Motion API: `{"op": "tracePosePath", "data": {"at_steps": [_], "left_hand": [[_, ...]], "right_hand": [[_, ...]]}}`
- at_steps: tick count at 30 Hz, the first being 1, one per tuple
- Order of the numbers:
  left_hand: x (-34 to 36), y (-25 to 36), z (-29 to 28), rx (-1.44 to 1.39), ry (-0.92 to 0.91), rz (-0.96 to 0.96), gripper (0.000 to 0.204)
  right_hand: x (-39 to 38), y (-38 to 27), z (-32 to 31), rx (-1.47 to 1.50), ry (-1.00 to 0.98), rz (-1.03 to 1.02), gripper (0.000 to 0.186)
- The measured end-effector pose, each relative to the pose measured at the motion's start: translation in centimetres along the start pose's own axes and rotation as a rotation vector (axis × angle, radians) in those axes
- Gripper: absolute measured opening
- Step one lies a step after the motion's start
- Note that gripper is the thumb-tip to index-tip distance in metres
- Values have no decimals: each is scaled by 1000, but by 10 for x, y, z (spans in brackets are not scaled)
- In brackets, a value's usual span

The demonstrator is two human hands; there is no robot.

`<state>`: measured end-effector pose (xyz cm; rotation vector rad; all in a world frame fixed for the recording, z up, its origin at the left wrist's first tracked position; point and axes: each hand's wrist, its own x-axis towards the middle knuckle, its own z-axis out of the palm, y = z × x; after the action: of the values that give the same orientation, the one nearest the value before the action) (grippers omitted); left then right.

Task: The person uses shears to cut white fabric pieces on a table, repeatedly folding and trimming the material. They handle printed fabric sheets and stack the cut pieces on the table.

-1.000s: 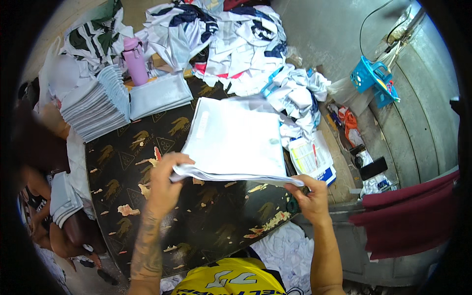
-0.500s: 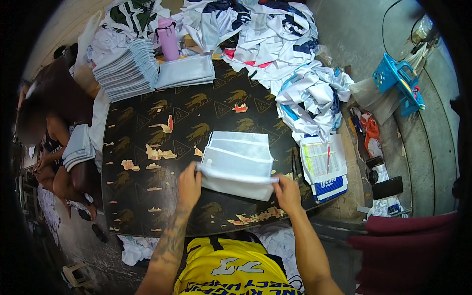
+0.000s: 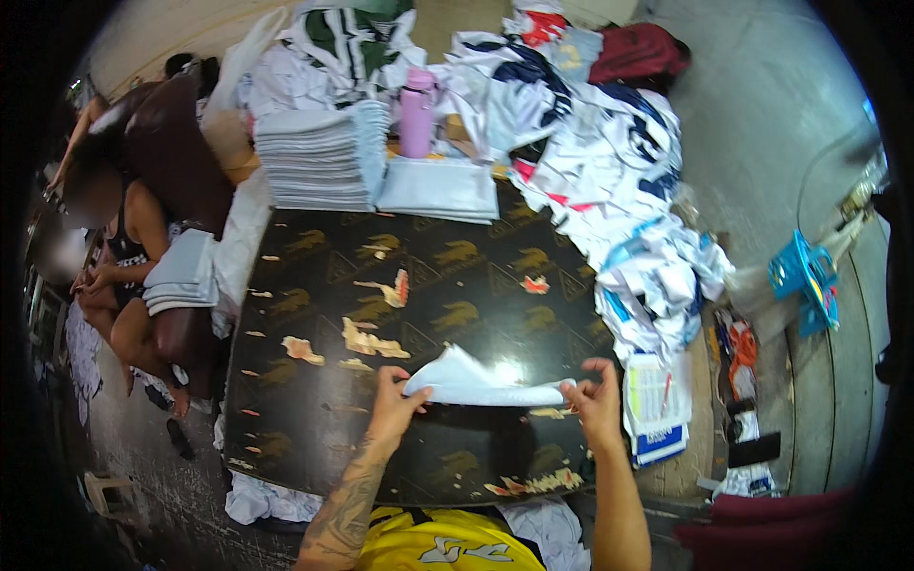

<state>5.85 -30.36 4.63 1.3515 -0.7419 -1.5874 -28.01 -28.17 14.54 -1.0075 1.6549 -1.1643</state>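
Observation:
A folded white cloth (image 3: pixel 490 388) is stretched between my two hands, held up off the dark table (image 3: pixel 447 314) near its front half. My left hand (image 3: pixel 397 404) pinches the cloth's left end between thumb and fingers. At the opposite end, my right hand (image 3: pixel 594 402) has it pinched the same way, fingers curled. The lower edge hangs nearly straight, while a loose corner peaks upward left of the middle. At the back of the table stand a tall stack of folded white cloths (image 3: pixel 319 157) and, beside it, a lower pile of folded cloths (image 3: pixel 438 188).
A pink bottle (image 3: pixel 417 114) stands behind the piles. Heaped white garments (image 3: pixel 609 143) cover the back right. Papers with a red pen (image 3: pixel 659 395) lie at the right edge. A blue basket (image 3: pixel 803 276) hangs by the wall. Another person (image 3: pixel 124 238) sits at the left, near more folded cloths (image 3: pixel 184 271).
The cloth has come up off the table and its flat layers now show as a narrow band between my hands. The view has shifted, so the surroundings sit lower and farther right.

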Motion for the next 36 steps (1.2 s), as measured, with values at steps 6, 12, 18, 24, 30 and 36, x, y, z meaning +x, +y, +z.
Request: {"op": "tracePosePath", "data": {"at_steps": [6,12,18,24,30,36], "left_hand": [[53,248,-124,180,6,602,53],[172,513,-228,546,104,881,48],[344,481,-282,610,334,814,51],[431,399,-307,591,610,745,51],[351,349,-256,637,1167,1019,36],[224,105,-77,860,667,594,42]], "right_hand": [[96,-195,178,-26,-255,-512,59],[218,-340,327,27,-273,-782,56],[308,-285,450,-407,62,-844,51],[322,-241,468,-361,-35,-742,47],[299,-236,413,-357,-33,-690,41],[325,-128,234,-555,104,-359,38]]}}
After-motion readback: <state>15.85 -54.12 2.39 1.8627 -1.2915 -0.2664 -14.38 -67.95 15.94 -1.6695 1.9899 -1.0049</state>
